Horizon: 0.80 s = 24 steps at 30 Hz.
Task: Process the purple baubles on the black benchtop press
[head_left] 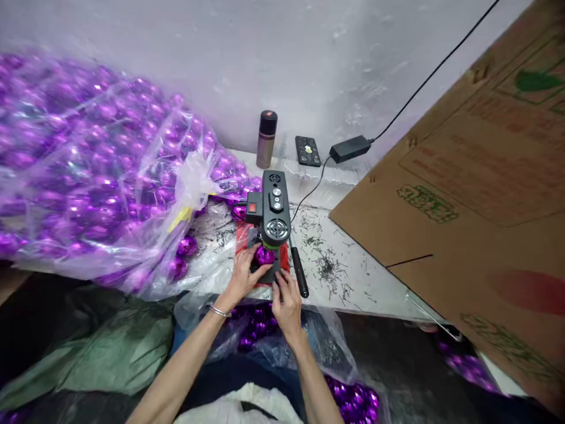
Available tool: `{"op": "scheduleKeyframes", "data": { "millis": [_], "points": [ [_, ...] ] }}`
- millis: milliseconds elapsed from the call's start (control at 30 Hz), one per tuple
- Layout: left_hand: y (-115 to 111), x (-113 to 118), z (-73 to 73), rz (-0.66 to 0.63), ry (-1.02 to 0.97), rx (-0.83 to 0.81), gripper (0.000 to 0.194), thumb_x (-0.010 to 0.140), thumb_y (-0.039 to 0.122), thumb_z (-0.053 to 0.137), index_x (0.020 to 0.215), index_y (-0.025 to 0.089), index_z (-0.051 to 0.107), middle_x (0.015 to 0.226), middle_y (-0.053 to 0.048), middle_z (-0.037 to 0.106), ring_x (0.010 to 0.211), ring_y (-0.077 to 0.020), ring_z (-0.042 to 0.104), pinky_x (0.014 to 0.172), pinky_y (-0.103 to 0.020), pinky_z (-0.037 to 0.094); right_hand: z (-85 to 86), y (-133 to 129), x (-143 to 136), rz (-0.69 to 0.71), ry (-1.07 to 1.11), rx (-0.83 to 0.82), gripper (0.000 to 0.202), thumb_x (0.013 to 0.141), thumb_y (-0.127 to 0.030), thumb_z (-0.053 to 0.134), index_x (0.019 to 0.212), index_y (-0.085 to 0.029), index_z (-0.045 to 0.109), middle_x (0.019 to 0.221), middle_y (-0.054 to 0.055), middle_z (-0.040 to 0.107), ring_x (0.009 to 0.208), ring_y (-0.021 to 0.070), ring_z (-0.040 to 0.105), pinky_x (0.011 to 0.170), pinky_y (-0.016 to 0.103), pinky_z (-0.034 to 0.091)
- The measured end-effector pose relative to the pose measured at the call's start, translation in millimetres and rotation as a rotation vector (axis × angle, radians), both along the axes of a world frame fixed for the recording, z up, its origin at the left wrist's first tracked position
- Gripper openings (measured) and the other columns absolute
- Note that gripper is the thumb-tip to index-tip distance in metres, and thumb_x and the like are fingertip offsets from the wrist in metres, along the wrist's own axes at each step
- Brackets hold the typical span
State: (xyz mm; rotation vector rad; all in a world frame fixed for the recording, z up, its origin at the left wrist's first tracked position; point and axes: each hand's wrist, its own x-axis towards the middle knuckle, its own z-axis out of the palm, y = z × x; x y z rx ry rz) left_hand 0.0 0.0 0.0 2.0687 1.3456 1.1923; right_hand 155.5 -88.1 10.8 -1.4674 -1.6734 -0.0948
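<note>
A shiny purple bauble [265, 255] sits beneath the round head of a black hand-press machine [275, 209]. Its side is gripped between the thumb and fingers of my left hand [243, 272], which wears a bracelet. Close by on the right, my right hand [288, 301] rests at the front of the machine's dark base, fingers bent and drawn together; whatever they pinch, if anything, is too small to make out. The machine's black lever handle [299, 272] slants down just beyond my right fingertips. Part of a red sheet [285, 259] shows under the base.
A large clear plastic bag [110, 171] of purple baubles fills the left. Behind stand a bottle [266, 140], a phone [308, 151] and a power adapter [350, 149] with its cord. Small dark scraps [327, 265] litter the table; a big cardboard box [468, 218] leans in from the right.
</note>
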Motion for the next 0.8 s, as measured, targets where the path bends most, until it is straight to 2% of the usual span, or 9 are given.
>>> {"op": "scheduleKeyframes", "data": {
  "millis": [133,200,267,300,367,433,567,700,800],
  "points": [
    [2,3,-4.0,0.014,-0.015,-0.018,0.06,0.098,0.048,0.077,0.149,0.021,0.06,0.134,-0.015,0.075,0.124,-0.0319,0.073,0.108,-0.049,0.058,33.2,-6,22,-0.031,0.029,0.082,0.038,0.107,-0.023,0.05,0.143,-0.022,0.063,0.119,0.013,0.079,0.11,0.0256,0.076,0.089,0.045,0.068],
    [2,4,-5.1,-0.002,-0.04,-0.003,0.06,0.098,0.047,0.077,0.149,0.02,0.059,0.134,-0.015,0.076,0.123,-0.0316,0.074,0.107,-0.049,0.059,62.6,-3,29,-0.06,0.04,0.21,0.053,0.105,-0.037,0.058,0.154,-0.019,0.052,0.126,0.019,0.075,0.118,0.0303,0.074,0.09,0.05,0.068],
    [3,4,-4.8,-0.012,-0.054,0.004,0.06,0.098,0.046,0.077,0.15,0.02,0.059,0.133,-0.015,0.076,0.122,-0.0312,0.074,0.107,-0.049,0.059,97.0,5,32,0.01,0.012,0.361,0.066,0.104,-0.054,0.061,0.156,-0.015,0.05,0.127,0.021,0.073,0.116,0.0317,0.073,0.082,0.047,0.067],
    [3,4,-4.2,-0.014,-0.055,0.002,0.06,0.098,0.046,0.077,0.149,0.02,0.059,0.133,-0.015,0.076,0.122,-0.0311,0.074,0.107,-0.049,0.059,113.6,11,32,0.094,-0.002,0.417,0.064,0.103,-0.055,0.062,0.153,-0.016,0.053,0.124,0.019,0.074,0.113,0.03,0.074,0.079,0.044,0.067],
    [3,4,-2.3,-0.015,-0.049,-0.003,0.058,0.098,0.046,0.078,0.148,0.021,0.061,0.133,-0.015,0.076,0.123,-0.0313,0.074,0.107,-0.049,0.06,140.3,24,28,0.246,-0.018,0.451,0.043,0.105,-0.044,0.063,0.14,-0.019,0.063,0.11,0.013,0.078,0.1,0.0244,0.076,0.076,0.037,0.063],
    [3,5,-0.5,-0.014,-0.044,0.0,0.057,0.097,0.045,0.078,0.146,0.021,0.062,0.132,-0.014,0.077,0.122,-0.0315,0.074,0.107,-0.049,0.06,153.6,34,20,0.316,0.011,0.421,0.02,0.107,-0.03,0.058,0.118,-0.02,0.07,0.093,0.006,0.078,0.084,0.0181,0.074,0.07,0.031,0.058],
    [1,8,0.6,-0.007,-0.05,0.029,0.056,0.097,0.043,0.079,0.146,0.021,0.062,0.131,-0.015,0.077,0.121,-0.0316,0.075,0.105,-0.049,0.06,141.7,40,4,0.301,0.095,0.381,0.03,0.108,-0.017,0.044,0.081,-0.023,0.058,0.071,0.0,0.065,0.064,0.0126,0.061,0.059,0.026,0.047],
    [1,9,0.0,-0.018,-0.076,0.074,0.056,0.098,0.044,0.077,0.147,0.021,0.06,0.13,-0.015,0.077,0.119,-0.0311,0.076,0.103,-0.048,0.061,114.1,38,-2,0.262,0.126,0.415,0.034,0.108,-0.017,0.039,0.077,-0.024,0.049,0.071,0.0,0.059,0.061,0.0122,0.055,0.059,0.026,0.044],
    [1,9,0.5,-0.024,-0.078,0.079,0.055,0.099,0.044,0.076,0.147,0.021,0.06,0.129,-0.014,0.077,0.118,-0.0309,0.076,0.103,-0.048,0.061,103.6,42,-2,0.266,0.113,0.467,0.036,0.111,-0.022,0.035,0.077,-0.025,0.047,0.069,-0.001,0.057,0.059,0.0122,0.05,0.058,0.027,0.043]
  ]
}}
